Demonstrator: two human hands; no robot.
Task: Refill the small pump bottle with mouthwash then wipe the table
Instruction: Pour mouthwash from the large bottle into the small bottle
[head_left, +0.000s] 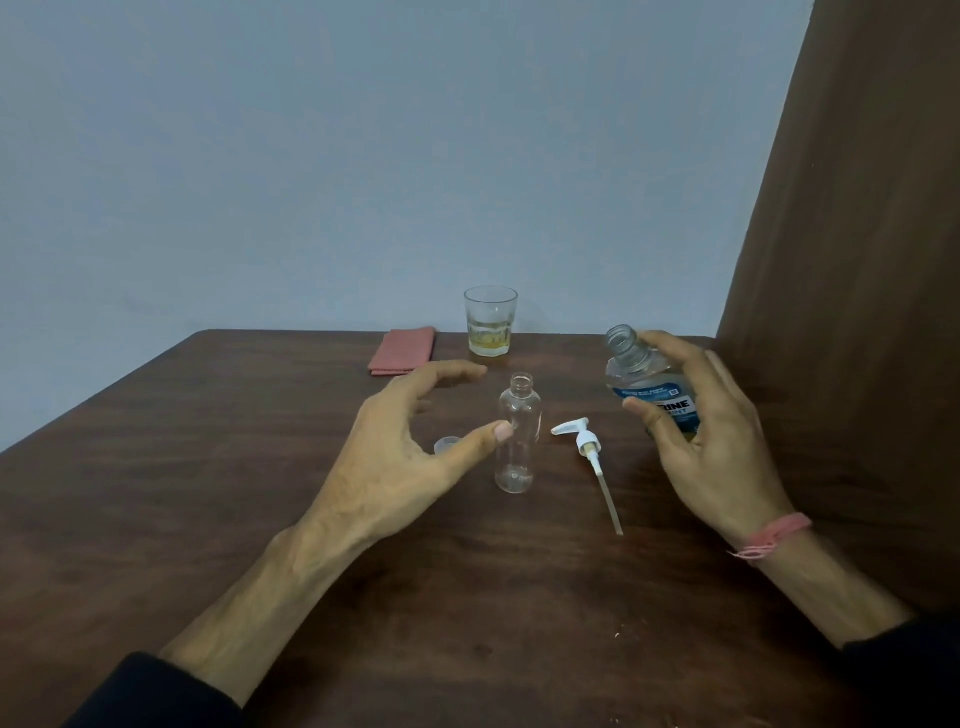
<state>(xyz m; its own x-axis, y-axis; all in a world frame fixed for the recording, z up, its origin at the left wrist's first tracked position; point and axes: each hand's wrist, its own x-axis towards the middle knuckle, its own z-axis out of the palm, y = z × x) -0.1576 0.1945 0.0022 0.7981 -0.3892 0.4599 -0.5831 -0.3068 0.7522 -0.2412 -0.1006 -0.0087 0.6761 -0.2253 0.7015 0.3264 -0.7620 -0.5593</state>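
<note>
A small clear bottle (517, 434) stands upright and uncapped in the middle of the brown table (208, 467). My left hand (410, 452) is spread around it from the left, thumb tip touching its side, fingers arched behind. Its white pump head (584, 441) with a long dip tube lies on the table just to the right. My right hand (711, 431) grips the uncapped mouthwash bottle (641, 376) with a blue label, tilted left above the table. A small clear cap (447, 445) lies behind my left thumb.
A folded pink cloth (402, 351) lies at the table's far edge. Beside it stands a glass (490, 322) with some yellowish liquid. A brown panel (857, 260) rises along the right side, and a pale wall stands behind.
</note>
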